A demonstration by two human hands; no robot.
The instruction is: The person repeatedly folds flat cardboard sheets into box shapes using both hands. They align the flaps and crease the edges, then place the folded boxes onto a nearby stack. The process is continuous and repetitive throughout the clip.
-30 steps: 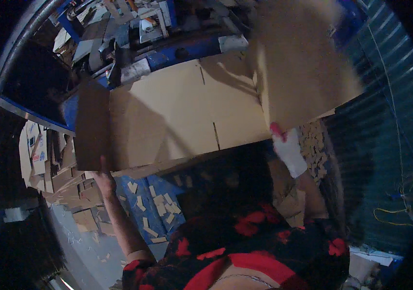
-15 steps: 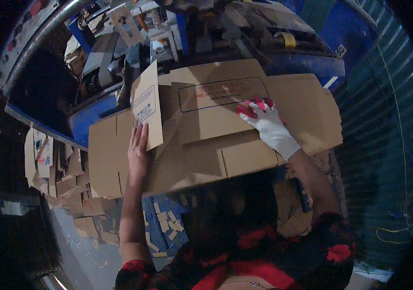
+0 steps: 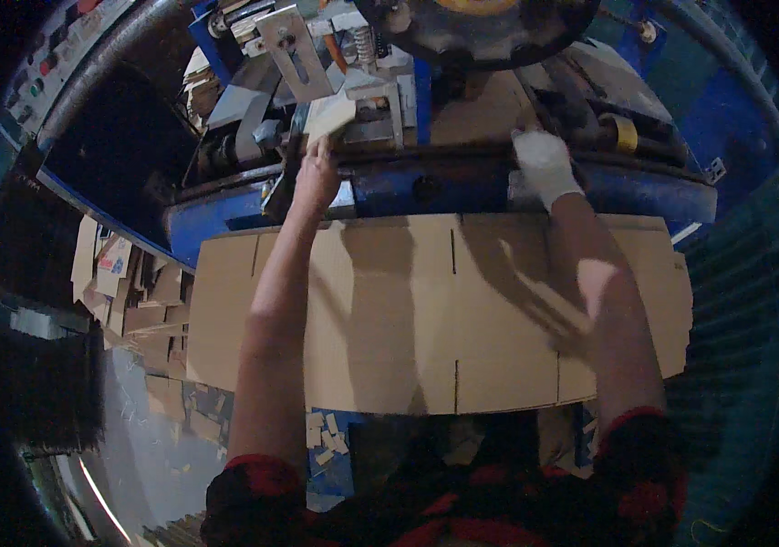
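My bare left hand (image 3: 318, 175) reaches up into the machine. Its fingertips close on the near end of a pale cardboard flap (image 3: 330, 117) beneath a slotted metal bracket. My right hand (image 3: 545, 164), in a white glove, is at the machine's front bar beside a brown cardboard sheet (image 3: 476, 109) lying between the rollers. Its fingers are smeared and partly hidden, so their grip cannot be made out. Below both forearms lies a stack of flat, slotted cardboard blanks (image 3: 389, 319), crossed by the arms' shadows.
A blue machine frame (image 3: 627, 190) spans the far side, with a big dark wheel (image 3: 490, 41) above and a yellow-banded roller (image 3: 625, 135) at right. Cardboard offcuts (image 3: 166, 301) pile up at left. Small scraps (image 3: 327, 438) lie below the stack's near edge.
Both hands have moved away from me, from the stack into the machine. The printed cardboard sheet has left the stack's top, baring a plain blank. The view has shifted too.
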